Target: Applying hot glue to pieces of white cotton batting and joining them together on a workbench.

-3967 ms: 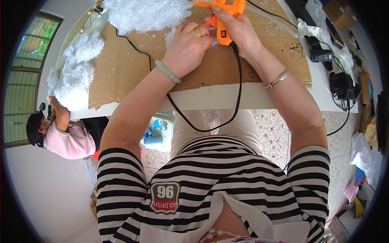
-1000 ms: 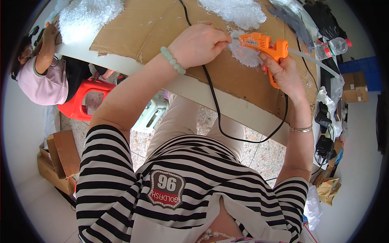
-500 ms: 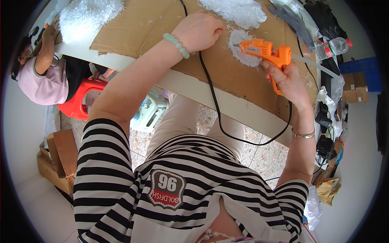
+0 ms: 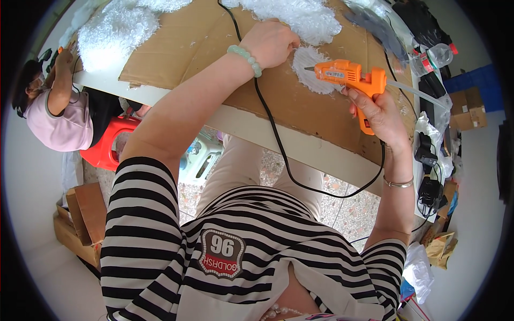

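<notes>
My right hand (image 4: 379,113) grips the handle of an orange glue gun (image 4: 348,74). A translucent glue stick (image 4: 412,91) sticks out of its back, and its nozzle points left over a white, fuzzy oval pad (image 4: 313,75). The pad lies flat on brown cardboard (image 4: 209,48). At the pad's upper left edge is my left hand (image 4: 270,43), fingers curled with the tips pressed together. What they pinch, if anything, is too small to make out. From the gun's handle a black cord (image 4: 278,139) loops below the table edge and passes beneath my left wrist.
Piles of shiny white fibre lie at the far left (image 4: 115,35) and far middle (image 4: 300,18). On the right are a plastic bottle (image 4: 432,59) and black adapters (image 4: 428,187). At left, another person (image 4: 59,112) sits near a red stool (image 4: 110,142).
My left hand has come closer to the pad's edge. The glue gun has shifted slightly right relative to the pad, still in my right hand. The whole view has moved a little.
</notes>
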Demonstrator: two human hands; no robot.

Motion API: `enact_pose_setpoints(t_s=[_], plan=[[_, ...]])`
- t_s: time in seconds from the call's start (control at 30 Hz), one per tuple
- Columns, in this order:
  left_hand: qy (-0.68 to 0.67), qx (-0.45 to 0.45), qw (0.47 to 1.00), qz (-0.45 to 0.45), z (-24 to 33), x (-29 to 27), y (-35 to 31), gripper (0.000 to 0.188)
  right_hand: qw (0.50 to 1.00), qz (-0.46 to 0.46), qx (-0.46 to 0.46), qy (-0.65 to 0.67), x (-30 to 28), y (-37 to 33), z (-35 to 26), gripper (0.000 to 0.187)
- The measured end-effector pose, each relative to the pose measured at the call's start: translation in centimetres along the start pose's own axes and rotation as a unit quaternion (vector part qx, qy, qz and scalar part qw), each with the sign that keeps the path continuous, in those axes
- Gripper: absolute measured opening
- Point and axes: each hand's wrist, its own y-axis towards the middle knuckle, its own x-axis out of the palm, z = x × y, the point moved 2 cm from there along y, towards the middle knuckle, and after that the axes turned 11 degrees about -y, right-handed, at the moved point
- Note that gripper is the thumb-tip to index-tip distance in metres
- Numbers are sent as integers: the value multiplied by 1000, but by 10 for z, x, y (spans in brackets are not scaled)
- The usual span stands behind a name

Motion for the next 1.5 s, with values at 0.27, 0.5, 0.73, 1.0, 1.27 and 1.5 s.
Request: enact_pose_setpoints(t_s=[0.27, 0.5, 0.73, 1.0, 1.27, 1.5], plan=[[-140, 2, 989, -41, 1, 6, 11, 12, 995, 34, -10, 89, -5, -14, 10, 26], [-254, -83, 961, -75, 2, 3, 16, 17, 993, 33, -13, 112, -6, -16, 12, 28], [-52, 59, 996, -37, 3, 8, 12, 26, 992, 31, -12, 123, -6, -18, 19, 29], [-31, 133, 990, -38, 16, 3, 5, 27, 987, 38, -15, 157, -4, -18, 25, 25], [-205, -121, 970, -53, 12, -10, 10, 35, 992, 33, -1, 119, -7, -17, 35, 25], [-75, 25, 993, -91, 12, 8, 12, 37, 989, 27, -32, 138, -5, -19, 36, 27]])
